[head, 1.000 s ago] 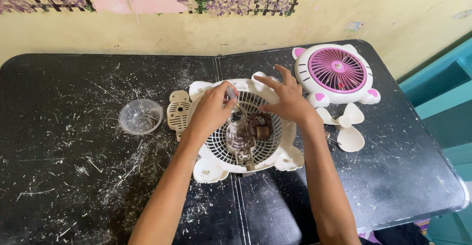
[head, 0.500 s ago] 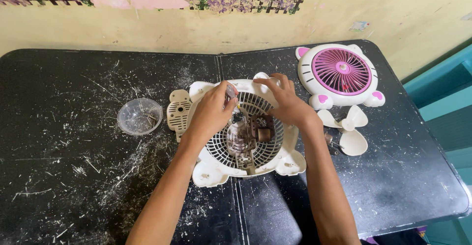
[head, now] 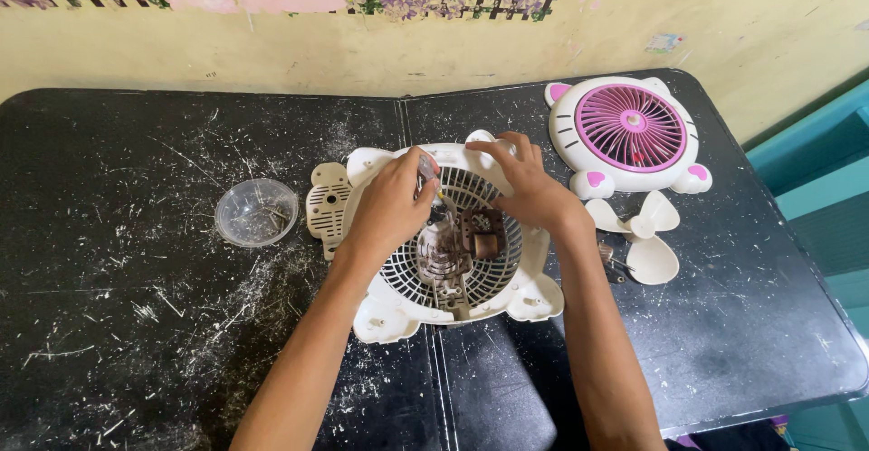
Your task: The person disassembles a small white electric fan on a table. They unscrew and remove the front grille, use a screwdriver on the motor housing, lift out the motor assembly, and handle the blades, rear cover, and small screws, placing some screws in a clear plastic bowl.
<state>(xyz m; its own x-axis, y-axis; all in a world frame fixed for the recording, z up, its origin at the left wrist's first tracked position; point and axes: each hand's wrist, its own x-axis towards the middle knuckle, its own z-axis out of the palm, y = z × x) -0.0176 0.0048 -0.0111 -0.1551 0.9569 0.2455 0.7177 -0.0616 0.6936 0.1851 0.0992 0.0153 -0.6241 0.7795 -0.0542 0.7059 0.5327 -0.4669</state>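
Bowl (head: 257, 212), clear, left of the left hand, within reach for small parts. Left hand (head: 391, 205) grips a screwdriver (head: 429, 172), tip down into the shell (head: 451, 299). Right hand (head: 525, 185) is closed over the shell's top rim, bracing it on the counter (head: 136, 324). Motor (head: 477, 234) sits between both hands. Grille (head: 628, 134) and blade (head: 639, 237) lie right of the right hand, set aside.

the right hand (head: 529, 189) now sits further over the fan housing's (head: 453, 311) top rim, fingers curled; the left hand (head: 391, 202) barely shifts.
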